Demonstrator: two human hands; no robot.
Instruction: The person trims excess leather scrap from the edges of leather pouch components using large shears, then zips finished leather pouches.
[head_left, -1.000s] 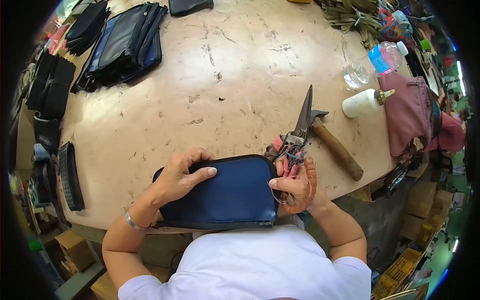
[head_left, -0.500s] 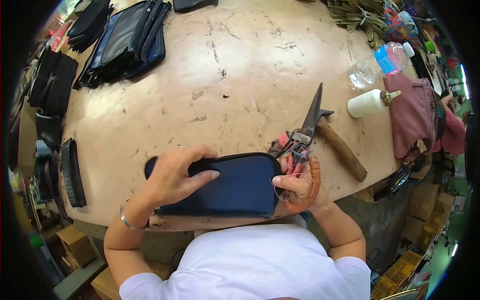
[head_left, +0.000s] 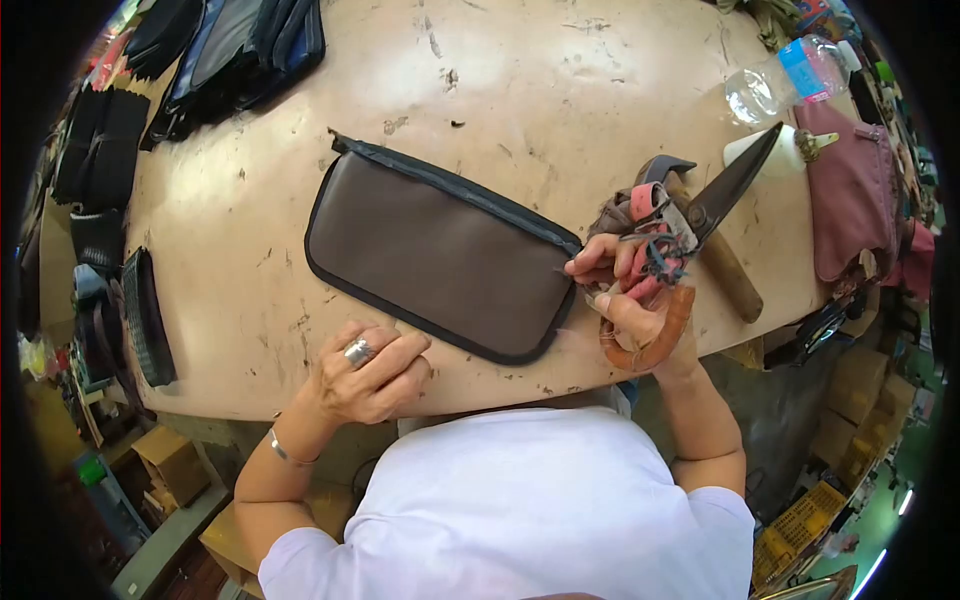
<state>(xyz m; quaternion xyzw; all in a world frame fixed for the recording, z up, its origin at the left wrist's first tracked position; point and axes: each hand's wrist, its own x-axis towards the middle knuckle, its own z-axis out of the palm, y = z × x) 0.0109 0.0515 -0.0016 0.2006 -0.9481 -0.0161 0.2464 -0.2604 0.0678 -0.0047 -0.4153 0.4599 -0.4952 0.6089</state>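
Head view: I see the pouch point(head_left: 440, 250) lying flat, its long axis running up-left from the right hand point(head_left: 625, 290), which clamps scissors point(head_left: 690, 215) and touches its end; the left hand point(head_left: 365, 375) rests empty, loosely curled, just beneath.

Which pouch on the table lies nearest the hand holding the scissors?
The brown pouch, lying flat alone mid-table; the right hand with the scissors is at its corner. The dark pouches are piled far left, the pink bag farther right.

Pouch point(head_left: 440, 250) flat on table point(head_left: 560, 90); scissors point(head_left: 690, 215) right of it.
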